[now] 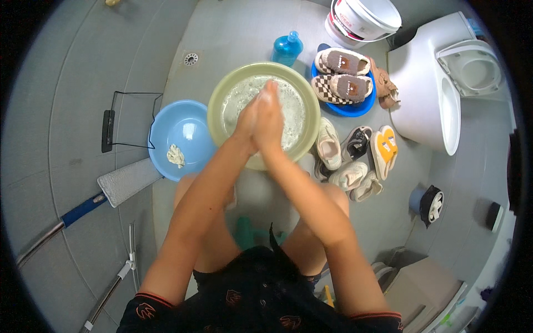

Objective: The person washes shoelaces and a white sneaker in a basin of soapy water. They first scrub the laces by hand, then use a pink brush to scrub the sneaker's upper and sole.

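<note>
Over the pale green basin (312, 119) of sudsy water, my left hand (246, 123) and my right hand (269, 117) are pressed palm to palm. Their fingers point away from me, with white suds about the fingertips. Both hands look closed against each other; whatever lies between the palms, if anything, is hidden. Just left of the green basin stands a light blue basin (186, 119), with a crumpled whitish cloth (175, 156) on its bottom. A clear bottle of blue liquid (287, 50) stands behind the green basin.
Right of the basin are checkered slippers (343, 89) on a blue basin (355, 109), several shoes (328, 145) and yellow slippers (383, 150). A white bucket (361, 22) and toilet (425, 83) stand farther back. A flat mop (127, 183) leans at left near a floor drain (190, 59).
</note>
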A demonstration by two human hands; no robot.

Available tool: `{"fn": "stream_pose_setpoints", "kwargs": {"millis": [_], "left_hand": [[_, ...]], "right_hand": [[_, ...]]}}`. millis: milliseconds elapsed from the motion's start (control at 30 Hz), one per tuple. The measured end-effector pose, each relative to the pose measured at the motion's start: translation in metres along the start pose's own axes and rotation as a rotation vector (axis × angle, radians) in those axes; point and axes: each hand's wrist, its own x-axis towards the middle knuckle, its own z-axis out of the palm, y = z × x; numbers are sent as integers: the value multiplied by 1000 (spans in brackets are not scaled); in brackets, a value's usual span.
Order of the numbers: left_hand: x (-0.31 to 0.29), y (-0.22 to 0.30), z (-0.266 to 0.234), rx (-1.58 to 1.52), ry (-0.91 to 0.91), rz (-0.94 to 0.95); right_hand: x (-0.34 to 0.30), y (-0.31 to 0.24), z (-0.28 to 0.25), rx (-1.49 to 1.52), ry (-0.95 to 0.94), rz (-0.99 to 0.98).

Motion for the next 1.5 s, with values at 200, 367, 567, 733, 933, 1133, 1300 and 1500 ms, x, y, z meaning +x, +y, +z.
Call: {"fn": "stream_pose_setpoints", "kwargs": {"millis": [200, 367, 567, 733, 933, 1133, 1300, 1500], "left_hand": [[-5, 3, 0, -193, -76, -189], [9, 12, -12, -322, -92, -61], [-3, 10, 6, -211, -154, -162], [17, 11, -6, -277, -21, 52], [-5, 1, 17, -225, -83, -187], [11, 16, 1, -256, 45, -93], [-7, 8, 12, -70, -198, -72], [10, 27, -8, -234, 20, 7]], "right_hand": [[22, 12, -3, -204, -36, 50], [-9, 1, 20, -166, 3, -144], [37, 14, -4, -141, 47, 74], [6, 14, 17, -131, 16, -21], [51, 21, -12, -63, 91, 182], [9, 25, 14, -203, -35, -105], [51, 24, -9, 136, 26, 217], [-13, -19, 9, 15, -98, -32]]}}
